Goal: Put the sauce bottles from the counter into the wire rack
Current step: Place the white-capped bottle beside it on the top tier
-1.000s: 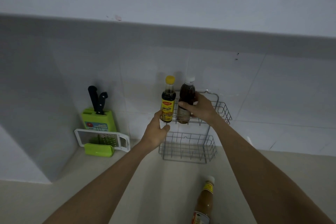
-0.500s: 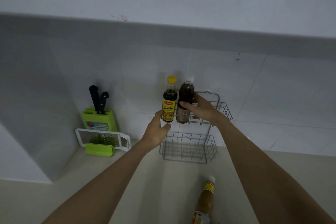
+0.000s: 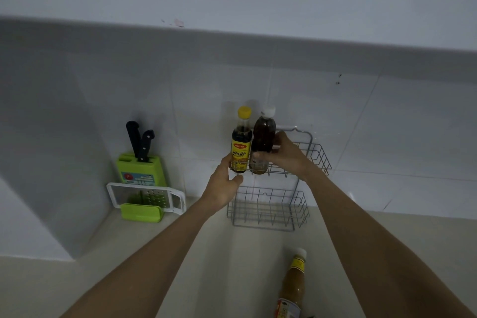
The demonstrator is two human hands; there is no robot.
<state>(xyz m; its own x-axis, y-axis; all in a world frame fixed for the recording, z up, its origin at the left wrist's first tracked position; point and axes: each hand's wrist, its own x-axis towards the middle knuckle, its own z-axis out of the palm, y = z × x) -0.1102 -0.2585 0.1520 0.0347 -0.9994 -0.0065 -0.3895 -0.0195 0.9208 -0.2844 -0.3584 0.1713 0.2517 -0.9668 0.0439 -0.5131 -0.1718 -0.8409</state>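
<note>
A grey two-tier wire rack (image 3: 318, 160) hangs on the tiled wall. In its upper tier, at the left end, stands a dark sauce bottle with a yellow cap (image 3: 241, 144). My left hand (image 3: 222, 186) cups that bottle's base at the rack's corner, thumb under the front wire. Right beside it is a brown bottle with a white cap (image 3: 263, 137), upright with its base inside the upper tier; my right hand (image 3: 285, 155) grips it from the right. An orange-brown sauce bottle with a white cap (image 3: 291, 289) stands on the counter near the bottom edge. The lower tier holds nothing.
A green knife block (image 3: 140, 170) with two black-handled knives stands at the back left, with a white and green grater (image 3: 148, 199) leaning in front of it. A wall cabinet (image 3: 232, 0) overhangs the counter. A white side panel closes off the left.
The white-capped bottle in my right hand has sunk a little lower into the upper tier. My left hand and the yellow-capped bottle have stayed put.
</note>
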